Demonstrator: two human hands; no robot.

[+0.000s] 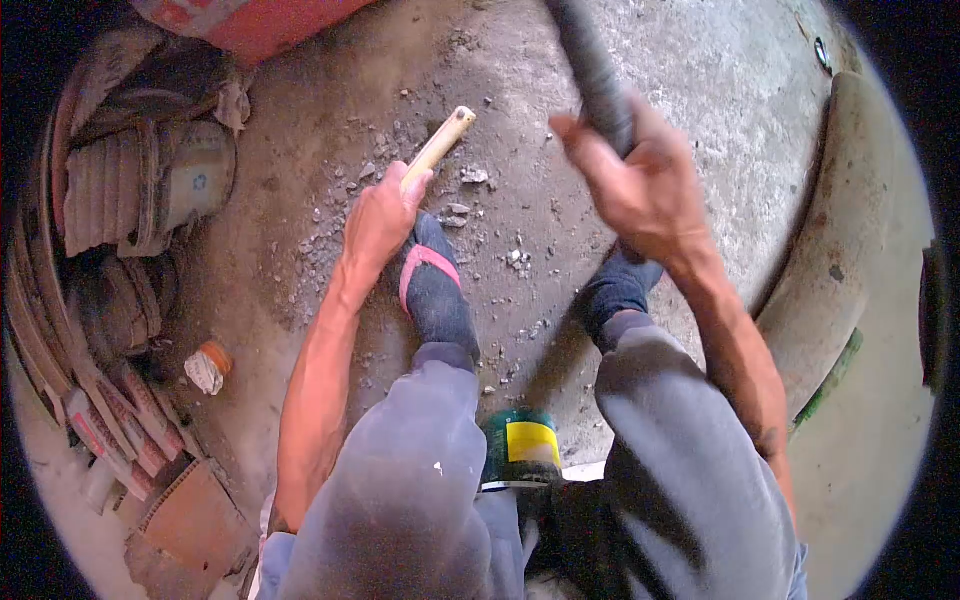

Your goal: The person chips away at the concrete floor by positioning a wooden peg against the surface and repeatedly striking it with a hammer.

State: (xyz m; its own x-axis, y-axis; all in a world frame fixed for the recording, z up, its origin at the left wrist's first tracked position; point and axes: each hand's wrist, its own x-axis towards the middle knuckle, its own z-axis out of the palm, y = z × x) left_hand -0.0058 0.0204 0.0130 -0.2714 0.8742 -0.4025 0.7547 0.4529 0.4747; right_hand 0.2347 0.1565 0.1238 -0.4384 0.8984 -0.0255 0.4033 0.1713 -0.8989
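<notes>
My left hand [381, 222] is closed around a pale yellow handle [440, 147] with a dark hole or rivet near its end. It is held low, just above my sandalled foot, and whatever lies under my fist is hidden. My right hand [652, 185] grips a thick dark grey bar [593, 72], blurred by motion, with the thumb stuck out to the side. The bar's far end runs out of the top of the view. Broken grey chips [458, 212] lie scattered on the floor around both feet.
Between my legs stands a green can with a yellow label [531, 443]. A large curved grey piece [835, 220] lies at right. Stacked curved parts [150, 185] and a brick-coloured block [197, 515] fill the left. A red object [255, 25] is at the top.
</notes>
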